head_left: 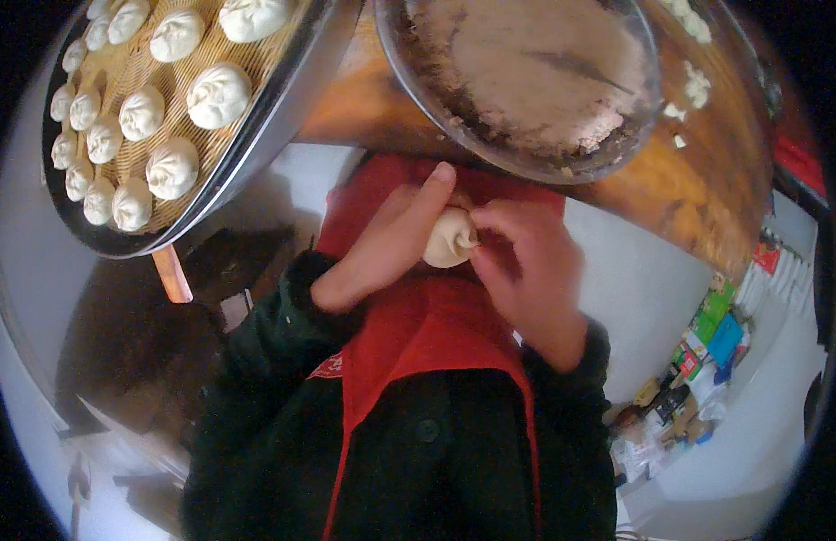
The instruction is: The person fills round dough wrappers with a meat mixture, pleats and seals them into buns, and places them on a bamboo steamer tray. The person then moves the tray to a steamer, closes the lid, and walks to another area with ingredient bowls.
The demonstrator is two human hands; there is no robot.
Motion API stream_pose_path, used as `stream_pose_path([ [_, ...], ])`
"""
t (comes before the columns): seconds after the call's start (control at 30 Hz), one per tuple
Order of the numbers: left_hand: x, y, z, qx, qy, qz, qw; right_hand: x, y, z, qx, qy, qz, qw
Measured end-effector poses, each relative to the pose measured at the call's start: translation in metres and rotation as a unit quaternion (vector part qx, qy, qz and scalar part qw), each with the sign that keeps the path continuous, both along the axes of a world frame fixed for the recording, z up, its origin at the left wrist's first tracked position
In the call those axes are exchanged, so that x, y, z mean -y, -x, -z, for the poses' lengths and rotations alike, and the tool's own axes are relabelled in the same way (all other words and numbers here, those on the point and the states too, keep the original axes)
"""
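Note:
A small white dough bun [447, 240] sits between both hands just below the table's edge, over a red apron. My left hand [382, 243] cups it from the left with the thumb raised. My right hand [526, 270] pinches the bun's pleated top with its fingertips. Above them a metal bowl [409, 63] holds brownish minced filling [535, 72].
A round bamboo steamer tray [256, 126] at the upper left carries several shaped white buns [218, 95]. Scraps of dough [696, 86] lie on the wooden table [689, 189]. Coloured packages [716, 329] stand on the floor at the right.

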State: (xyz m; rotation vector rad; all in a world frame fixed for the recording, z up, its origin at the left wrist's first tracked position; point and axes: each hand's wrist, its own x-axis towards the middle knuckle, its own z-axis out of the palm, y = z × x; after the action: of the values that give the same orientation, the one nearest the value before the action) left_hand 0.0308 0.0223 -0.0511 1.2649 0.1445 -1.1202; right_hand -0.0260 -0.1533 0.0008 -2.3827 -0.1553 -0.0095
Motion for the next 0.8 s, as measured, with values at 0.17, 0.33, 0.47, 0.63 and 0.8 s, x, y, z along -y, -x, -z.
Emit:
stream_pose_path([
  [0.17,-0.010,0.006,0.003,-0.015,0.077,-0.069,0.994,-0.010,0.000,0.003,-0.013,0.027,-0.018,0.999],
  [0.33,-0.027,0.019,0.001,0.182,0.102,-0.085,0.974,-0.020,-0.001,0.001,-0.006,0.007,0.001,1.000],
  [0.47,-0.032,0.013,0.005,0.116,0.045,-0.050,0.991,-0.026,-0.004,0.001,0.025,0.009,-0.023,0.999],
  [0.63,-0.034,0.010,-0.001,0.001,0.036,-0.057,0.998,-0.033,-0.001,-0.005,0.042,0.044,-0.045,0.997],
  [0.8,-0.028,0.002,0.012,-0.019,0.017,-0.055,0.998,-0.037,-0.005,0.000,0.005,0.054,-0.014,0.998],
])
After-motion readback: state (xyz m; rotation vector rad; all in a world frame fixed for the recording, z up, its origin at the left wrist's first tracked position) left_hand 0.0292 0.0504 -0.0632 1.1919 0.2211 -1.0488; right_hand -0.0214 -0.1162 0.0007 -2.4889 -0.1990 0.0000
